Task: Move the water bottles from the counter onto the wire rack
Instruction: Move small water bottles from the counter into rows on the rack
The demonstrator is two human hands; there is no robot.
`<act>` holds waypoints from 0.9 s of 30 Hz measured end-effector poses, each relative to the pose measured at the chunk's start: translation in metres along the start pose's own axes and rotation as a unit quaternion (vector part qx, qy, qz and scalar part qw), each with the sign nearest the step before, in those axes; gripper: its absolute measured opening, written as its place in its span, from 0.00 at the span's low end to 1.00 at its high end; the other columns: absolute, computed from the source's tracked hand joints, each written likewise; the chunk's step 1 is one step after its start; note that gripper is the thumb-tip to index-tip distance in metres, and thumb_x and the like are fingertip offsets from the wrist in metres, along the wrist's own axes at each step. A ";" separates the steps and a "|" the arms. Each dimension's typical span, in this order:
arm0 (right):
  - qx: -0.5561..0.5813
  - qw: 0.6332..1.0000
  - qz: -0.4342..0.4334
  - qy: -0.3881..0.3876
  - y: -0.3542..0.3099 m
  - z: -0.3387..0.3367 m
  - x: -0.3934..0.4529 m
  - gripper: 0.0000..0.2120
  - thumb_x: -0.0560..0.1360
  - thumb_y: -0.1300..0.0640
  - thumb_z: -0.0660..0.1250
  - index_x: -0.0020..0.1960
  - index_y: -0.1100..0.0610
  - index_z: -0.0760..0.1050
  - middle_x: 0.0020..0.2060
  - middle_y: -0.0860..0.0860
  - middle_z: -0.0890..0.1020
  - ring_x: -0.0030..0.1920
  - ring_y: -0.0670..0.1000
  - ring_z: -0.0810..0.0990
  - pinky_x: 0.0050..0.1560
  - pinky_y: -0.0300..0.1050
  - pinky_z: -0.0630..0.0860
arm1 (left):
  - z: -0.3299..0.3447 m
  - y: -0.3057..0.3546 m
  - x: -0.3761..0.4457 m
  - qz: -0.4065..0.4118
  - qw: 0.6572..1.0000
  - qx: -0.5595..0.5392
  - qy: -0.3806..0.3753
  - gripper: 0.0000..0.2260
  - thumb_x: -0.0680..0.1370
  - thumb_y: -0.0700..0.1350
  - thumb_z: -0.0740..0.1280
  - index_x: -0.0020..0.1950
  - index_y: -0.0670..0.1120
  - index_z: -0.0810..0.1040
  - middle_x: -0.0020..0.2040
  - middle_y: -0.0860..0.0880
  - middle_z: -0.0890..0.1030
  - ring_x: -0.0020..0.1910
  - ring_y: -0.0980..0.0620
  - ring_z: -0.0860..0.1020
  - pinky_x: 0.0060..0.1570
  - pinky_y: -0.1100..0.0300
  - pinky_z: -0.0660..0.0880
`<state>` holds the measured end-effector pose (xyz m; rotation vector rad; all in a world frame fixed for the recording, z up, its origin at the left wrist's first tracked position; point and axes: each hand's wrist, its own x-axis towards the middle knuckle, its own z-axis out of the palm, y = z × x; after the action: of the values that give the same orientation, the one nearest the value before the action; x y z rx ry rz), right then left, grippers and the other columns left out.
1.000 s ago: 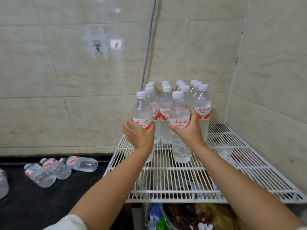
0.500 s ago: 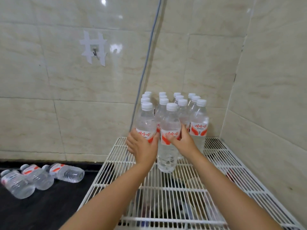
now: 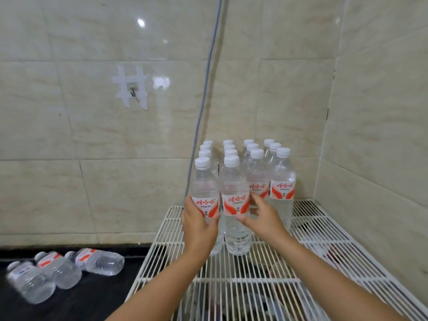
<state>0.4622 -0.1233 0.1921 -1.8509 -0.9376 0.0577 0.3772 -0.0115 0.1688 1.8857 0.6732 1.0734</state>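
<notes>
The left hand (image 3: 198,224) is curled around the lower part of a water bottle (image 3: 205,200), with the fingers over its red and white label. The right hand (image 3: 262,216) holds the next bottle (image 3: 234,205) from the right side, the thumb in front under the label and the fingers behind it. Both bottles stand upright on the white wire rack (image 3: 254,281), side by side and touching each other, at the front of a group of bottles (image 3: 261,172).

This group stands in rows toward the back corner of the rack, all upright, with white caps. The front bottle on the right (image 3: 282,188) is just beside the right hand.

To the left of the rack is a dark counter (image 3: 97,300), and three more bottles (image 3: 64,272) lie there on their sides, close together, well apart from the hands.

Behind everything is a wall of beige tiles (image 3: 69,181). A small hook (image 3: 132,93) is taped on it, and a grey cable (image 3: 203,93) runs down the wall toward the bottles. Under the rack some things are visible, but I cannot tell what they are.
</notes>
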 end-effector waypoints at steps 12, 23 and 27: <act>0.009 0.993 0.010 0.119 0.011 0.028 -0.007 0.26 0.72 0.56 0.68 0.68 0.56 0.64 0.65 0.52 0.72 0.64 0.50 0.71 0.64 0.43 0.68 | 0.000 -0.007 0.006 0.019 1.000 0.023 0.002 0.31 0.69 0.45 0.74 0.67 0.45 0.63 0.57 0.45 0.74 0.57 0.48 0.73 0.56 0.53 0.74; -0.050 0.994 -0.024 0.092 0.016 0.025 -0.008 0.27 0.74 0.54 0.66 0.70 0.56 0.61 0.66 0.52 0.69 0.66 0.49 0.70 0.61 0.37 0.65 | 0.002 -0.004 -0.003 0.029 0.998 0.058 0.003 0.33 0.70 0.47 0.73 0.70 0.45 0.60 0.60 0.47 0.71 0.61 0.49 0.70 0.59 0.56 0.71; -0.102 0.989 -0.027 0.102 0.007 0.020 -0.010 0.30 0.73 0.54 0.68 0.71 0.57 0.60 0.69 0.54 0.67 0.68 0.51 0.67 0.65 0.40 0.65 | 0.001 0.004 -0.006 0.030 0.999 0.026 0.004 0.31 0.70 0.48 0.73 0.68 0.48 0.62 0.56 0.51 0.71 0.59 0.51 0.71 0.56 0.59 0.70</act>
<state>0.4511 -0.1157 0.1733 -1.9728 -0.8754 -0.2654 0.3750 -0.0184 0.1696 1.9576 0.6601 1.1117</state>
